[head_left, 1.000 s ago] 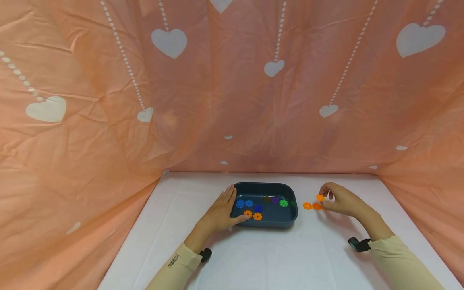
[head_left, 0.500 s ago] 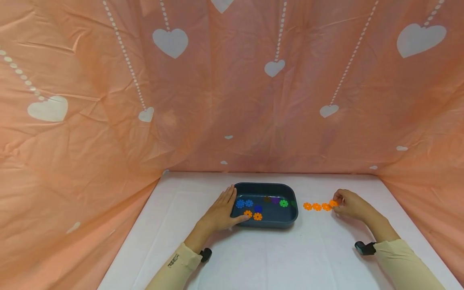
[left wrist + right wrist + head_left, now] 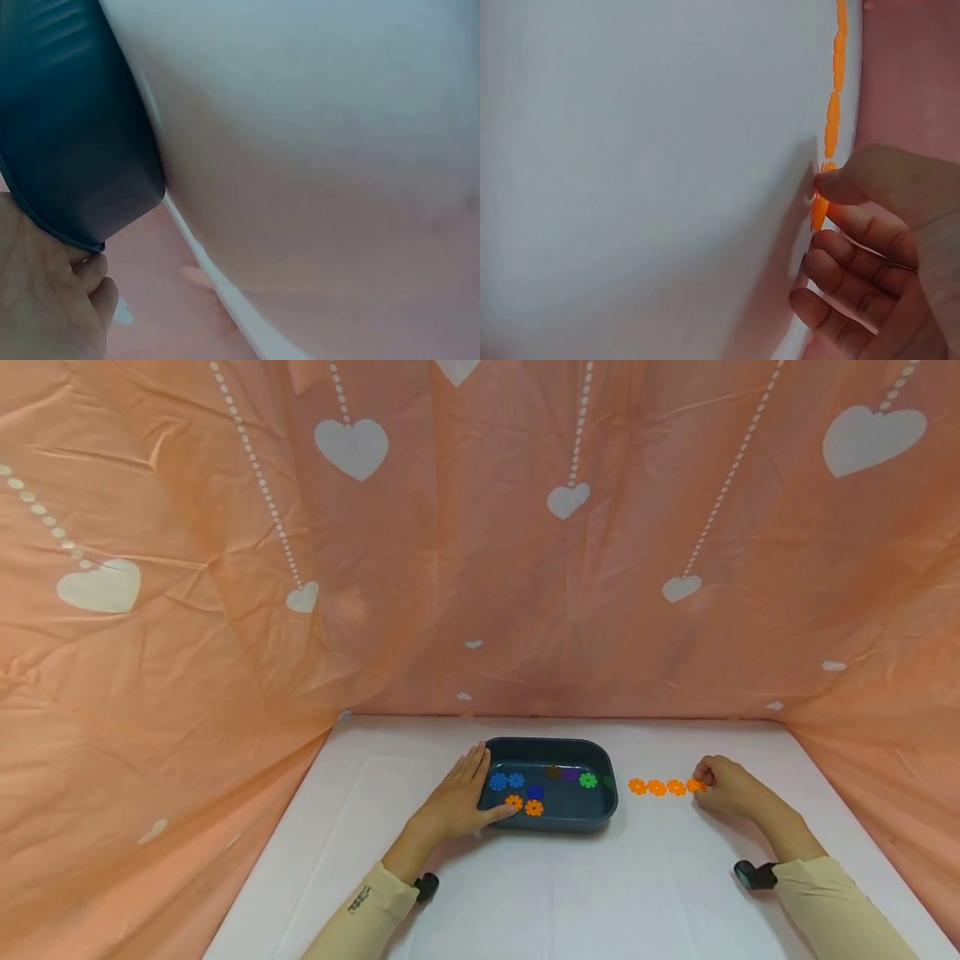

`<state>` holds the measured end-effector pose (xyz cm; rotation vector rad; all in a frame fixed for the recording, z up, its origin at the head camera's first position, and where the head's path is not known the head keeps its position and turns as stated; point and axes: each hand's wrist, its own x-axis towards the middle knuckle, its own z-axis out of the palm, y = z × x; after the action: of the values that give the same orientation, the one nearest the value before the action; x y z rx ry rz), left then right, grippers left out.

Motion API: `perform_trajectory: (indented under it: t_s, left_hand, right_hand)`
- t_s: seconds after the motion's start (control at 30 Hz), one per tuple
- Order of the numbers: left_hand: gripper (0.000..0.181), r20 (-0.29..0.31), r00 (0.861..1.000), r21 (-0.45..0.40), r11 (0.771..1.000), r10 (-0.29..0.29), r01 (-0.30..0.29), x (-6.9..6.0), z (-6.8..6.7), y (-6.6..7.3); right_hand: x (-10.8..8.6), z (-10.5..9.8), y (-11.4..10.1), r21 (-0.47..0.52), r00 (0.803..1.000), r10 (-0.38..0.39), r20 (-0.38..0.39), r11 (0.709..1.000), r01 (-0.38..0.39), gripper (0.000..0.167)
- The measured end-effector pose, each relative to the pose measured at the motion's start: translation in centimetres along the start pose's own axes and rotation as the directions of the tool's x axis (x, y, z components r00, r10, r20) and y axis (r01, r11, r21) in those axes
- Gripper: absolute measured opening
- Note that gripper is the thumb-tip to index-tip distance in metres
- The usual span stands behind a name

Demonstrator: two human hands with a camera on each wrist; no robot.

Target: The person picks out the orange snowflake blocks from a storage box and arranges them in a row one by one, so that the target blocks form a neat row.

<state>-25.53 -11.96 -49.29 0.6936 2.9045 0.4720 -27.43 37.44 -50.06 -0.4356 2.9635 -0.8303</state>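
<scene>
The left hand (image 3: 456,800) lies along the left end of a dark rectangular tray (image 3: 552,823), its thumb over the near rim by an orange flower-shaped piece; in the left wrist view the fingers (image 3: 91,279) are at the rim of the tray (image 3: 75,150). To the right of the tray, the right hand (image 3: 729,787) pinches an orange piece (image 3: 694,785) at the right end of a row of orange pieces (image 3: 657,787). The right wrist view shows thumb and index finger of the right hand (image 3: 885,247) on that piece (image 3: 820,213), low at the white surface.
Inside the tray are two blue pieces (image 3: 507,781), a darker blue one (image 3: 535,792), two orange ones (image 3: 533,808), a purple one (image 3: 572,774), a brown one (image 3: 553,772) and green ones (image 3: 588,781). An orange cloth with hearts (image 3: 480,610) hangs behind the white table (image 3: 570,893).
The right hand has moved right from over the row, and orange pieces it covered or held earlier now lie in line. Its last piece has come down level with the others. The left hand stays put.
</scene>
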Motion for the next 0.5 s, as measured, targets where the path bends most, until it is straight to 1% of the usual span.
perform_trajectory:
  t_s: [0.2,0.3,0.4,0.5]
  left_hand:
    - [0.116,0.004,1.000,-0.013,1.000,-0.004,0.004,0.04,-0.11,0.03]
    - [0.116,0.006,1.000,-0.012,1.000,-0.005,0.005,0.06,-0.10,0.03]
    - [0.115,0.005,1.000,-0.011,1.000,-0.004,0.004,0.13,-0.01,-0.07]
    - [0.116,0.006,1.000,-0.009,1.000,-0.001,0.001,0.20,0.07,-0.18]
  right_hand:
    - [0.04,-0.07,-0.03,0.012,1.000,0.017,0.011,1.000,-0.017,0.022]
    - [0.06,-0.09,0.01,0.015,1.000,0.013,0.013,1.000,-0.013,0.022]
    - [0.02,-0.12,-0.02,0.009,1.000,0.005,0.001,1.000,-0.005,0.024]
    - [0.00,-0.29,-0.29,-0.013,0.999,-0.022,-0.028,1.000,0.022,0.026]
